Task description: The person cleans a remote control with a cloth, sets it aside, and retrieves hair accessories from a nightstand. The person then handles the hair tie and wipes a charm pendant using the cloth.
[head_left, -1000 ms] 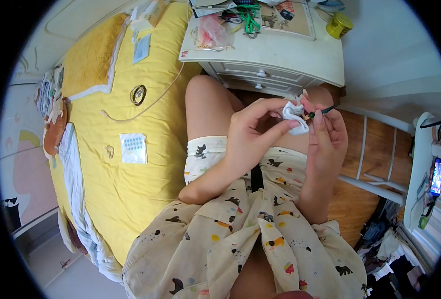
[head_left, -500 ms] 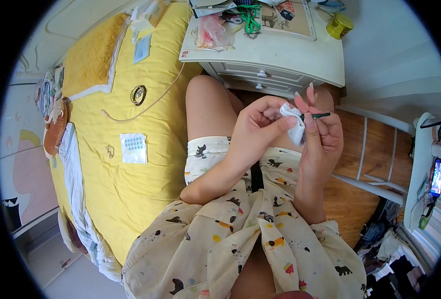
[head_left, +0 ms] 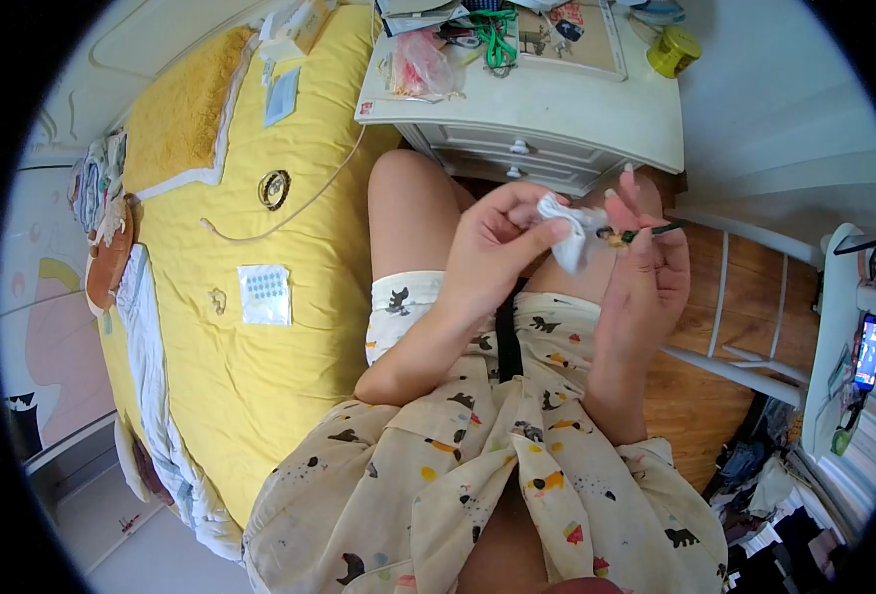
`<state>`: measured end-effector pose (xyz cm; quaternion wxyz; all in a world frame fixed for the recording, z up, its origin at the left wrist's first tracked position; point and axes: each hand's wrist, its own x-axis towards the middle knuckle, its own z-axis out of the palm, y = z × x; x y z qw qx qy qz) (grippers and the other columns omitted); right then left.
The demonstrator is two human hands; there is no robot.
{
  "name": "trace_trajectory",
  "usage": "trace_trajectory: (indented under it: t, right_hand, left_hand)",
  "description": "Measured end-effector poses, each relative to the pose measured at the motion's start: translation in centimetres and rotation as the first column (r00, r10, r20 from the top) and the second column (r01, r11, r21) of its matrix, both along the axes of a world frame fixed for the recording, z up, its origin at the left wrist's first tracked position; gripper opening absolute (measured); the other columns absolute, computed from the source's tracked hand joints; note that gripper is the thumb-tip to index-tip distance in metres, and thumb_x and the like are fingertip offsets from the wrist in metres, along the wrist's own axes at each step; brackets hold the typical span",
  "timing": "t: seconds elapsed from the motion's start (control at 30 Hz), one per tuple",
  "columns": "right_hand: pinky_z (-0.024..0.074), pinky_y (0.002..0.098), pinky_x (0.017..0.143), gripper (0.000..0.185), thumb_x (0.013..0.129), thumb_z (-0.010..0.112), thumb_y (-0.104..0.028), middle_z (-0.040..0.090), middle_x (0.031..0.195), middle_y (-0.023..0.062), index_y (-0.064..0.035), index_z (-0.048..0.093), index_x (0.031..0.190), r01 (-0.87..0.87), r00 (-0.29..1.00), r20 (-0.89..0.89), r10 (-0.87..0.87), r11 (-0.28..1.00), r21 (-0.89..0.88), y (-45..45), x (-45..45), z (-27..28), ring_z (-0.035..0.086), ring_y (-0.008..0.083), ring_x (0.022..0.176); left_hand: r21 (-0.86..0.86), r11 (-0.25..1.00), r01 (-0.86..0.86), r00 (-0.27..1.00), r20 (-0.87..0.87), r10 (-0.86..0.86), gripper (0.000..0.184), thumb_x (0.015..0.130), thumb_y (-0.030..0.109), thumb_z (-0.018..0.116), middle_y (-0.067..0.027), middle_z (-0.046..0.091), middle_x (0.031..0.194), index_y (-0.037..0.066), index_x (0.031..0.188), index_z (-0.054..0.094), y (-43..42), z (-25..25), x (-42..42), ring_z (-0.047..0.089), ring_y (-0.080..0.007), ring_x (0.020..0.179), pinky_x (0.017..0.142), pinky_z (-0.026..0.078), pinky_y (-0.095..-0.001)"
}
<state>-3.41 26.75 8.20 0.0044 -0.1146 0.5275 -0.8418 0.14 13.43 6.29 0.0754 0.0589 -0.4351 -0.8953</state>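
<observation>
In my left hand (head_left: 502, 243) a crumpled white cloth (head_left: 569, 236) is pinched between thumb and fingers. My right hand (head_left: 648, 277), just beside it, grips a thin dark green piece with a gold-coloured end (head_left: 636, 236) between thumb and index finger. Its other fingers are raised. A small gap shows between the cloth and the gold-coloured end. Both hands are above my lap, over the patterned clothing (head_left: 547, 327). What exactly the green piece is I cannot make out.
To the left is a yellow bed (head_left: 319, 376) with a round dark-and-gold bangle (head_left: 273, 189), a dotted white packet (head_left: 264, 295) and a cord (head_left: 299, 213). Ahead stands a white cabinet (head_left: 576, 124) with a plastic bag (head_left: 423, 64) and green-handled items. A lit phone (head_left: 869, 351) is at right.
My hands have drawn apart. The white cloth has come off the green piece and moved left with my left hand, uncovering the gold-coloured end. My right hand has shifted slightly right.
</observation>
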Motion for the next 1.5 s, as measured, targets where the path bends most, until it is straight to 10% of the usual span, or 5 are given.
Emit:
trace_trajectory:
  t: [0.2,0.43,0.87,1.1,1.5]
  right_hand:
    - [0.0301,0.0404,0.108,0.013,0.096,0.046,-0.009,0.054,0.123,0.0268,-0.0036,0.054,0.105,0.057,0.952,0.306,0.005,0.980,-0.193,0.4,-0.3,0.8,0.046,0.0295,0.125]
    - [0.0172,0.0484,0.116,0.025,0.098,0.039,-0.009,0.032,0.144,0.0218,0.0020,0.050,0.117,-0.192,0.838,0.219,0.500,0.645,-0.739,1.3,-1.1,-0.1,0.023,0.0342,0.138]
    - [0.0210,0.0463,0.114,0.025,0.097,0.044,-0.016,0.034,0.144,0.0208,-0.0077,0.054,0.118,-0.209,0.861,0.260,0.437,0.769,-0.604,1.0,-1.0,0.1,0.027,0.0333,0.137]
    - [0.0172,0.0456,0.116,0.028,0.100,0.034,-0.011,0.022,0.148,0.0224,0.0021,0.043,0.122,-0.215,0.869,0.211,0.447,0.726,-0.653,0.8,-0.8,0.5,0.019,0.0322,0.140]
    - [0.0194,0.0415,0.115,0.022,0.099,0.038,-0.009,0.028,0.144,0.0281,-0.0001,0.050,0.115,-0.190,0.887,0.256,0.385,0.809,-0.557,1.1,-0.6,0.7,0.023,0.0334,0.139]
  left_hand:
    - [-0.109,0.985,-0.134,0.991,-0.031,0.131,0.023,0.084,-0.005,0.063,-0.0073,0.065,0.097,-0.003,0.105,0.056,-0.9,-0.1,0.1,0.060,-0.0095,0.088,0.080,0.048,-0.0233]
    - [-0.207,0.961,-0.184,0.983,-0.041,0.180,0.024,0.083,-0.004,0.065,-0.0051,0.064,0.096,-0.003,0.106,0.056,-0.8,0.7,0.4,0.057,-0.0072,0.085,0.077,0.045,-0.0219]
    - [-0.629,0.697,-0.345,0.938,-0.262,0.228,0.024,0.077,-0.002,0.070,-0.0077,0.064,0.093,0.002,0.099,0.062,0.2,1.9,1.5,0.058,-0.0122,0.080,0.068,0.045,-0.0246]
    - [-0.830,0.309,-0.465,0.884,-0.458,0.099,0.027,0.070,0.007,0.074,-0.0059,0.066,0.091,0.006,0.095,0.063,0.8,2.7,0.7,0.060,-0.0259,0.085,0.072,0.045,-0.0342]
    - [-0.783,0.482,-0.394,0.919,-0.344,0.192,0.024,0.072,-0.001,0.071,-0.0083,0.065,0.086,0.003,0.095,0.064,0.8,1.8,1.0,0.062,-0.0218,0.080,0.067,0.048,-0.0299]
